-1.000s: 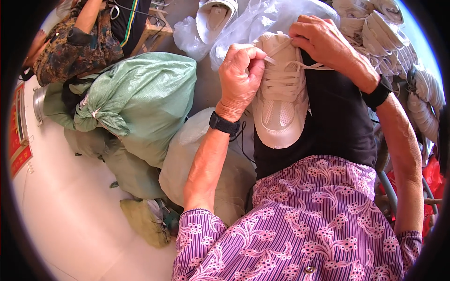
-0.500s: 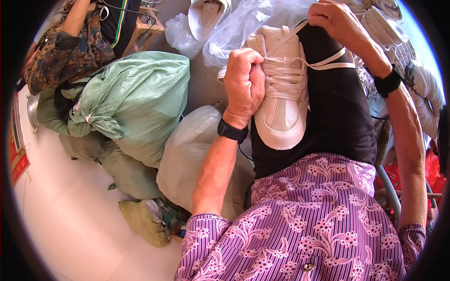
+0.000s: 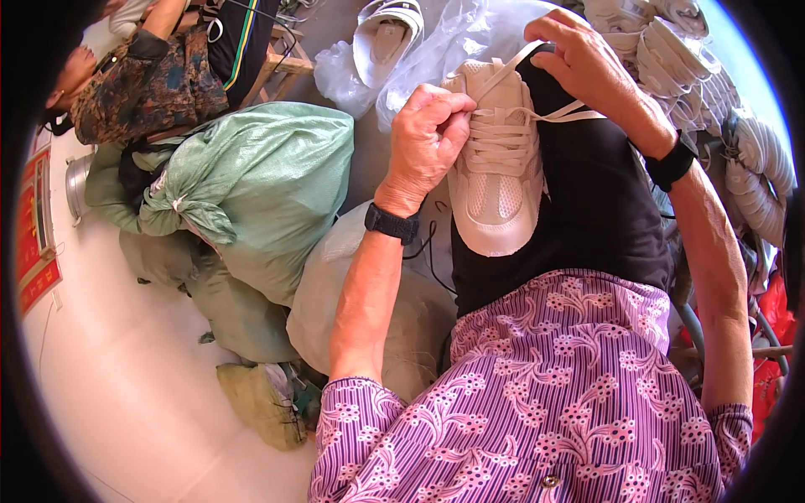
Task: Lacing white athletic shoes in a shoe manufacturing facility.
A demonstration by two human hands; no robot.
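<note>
A cream sneaker (image 3: 498,210) rests on my black-trousered thigh, its toe toward me. Its flat cream shoelace (image 3: 503,142) is threaded through the rows of eyelets. At the shoe's left edge my left hand (image 3: 429,138) is closed, thumb and fingers pinched together on the shoelace beside the upper eyelets. Beyond the tongue, on the right, my right hand (image 3: 587,71) has thumb and fingers apart. One lace end runs up from the tongue to the gap between them, apparently ungripped. The other lace end lies across my right thigh and passes under my right wrist.
Another pale shoe (image 3: 387,46) lies among clear plastic bags (image 3: 453,50) ahead. Many shoes are piled (image 3: 683,63) at the right. Full green sacks (image 3: 260,176) and a whitish bag (image 3: 360,293) stand at my left. Another person (image 3: 159,80) sits beside a wooden stool (image 3: 281,63).
My right hand has opened its pinch on the lace end and shifted slightly left. The right-hand lace has dropped onto my thigh. My left hand still pinches at the shoe's edge.
</note>
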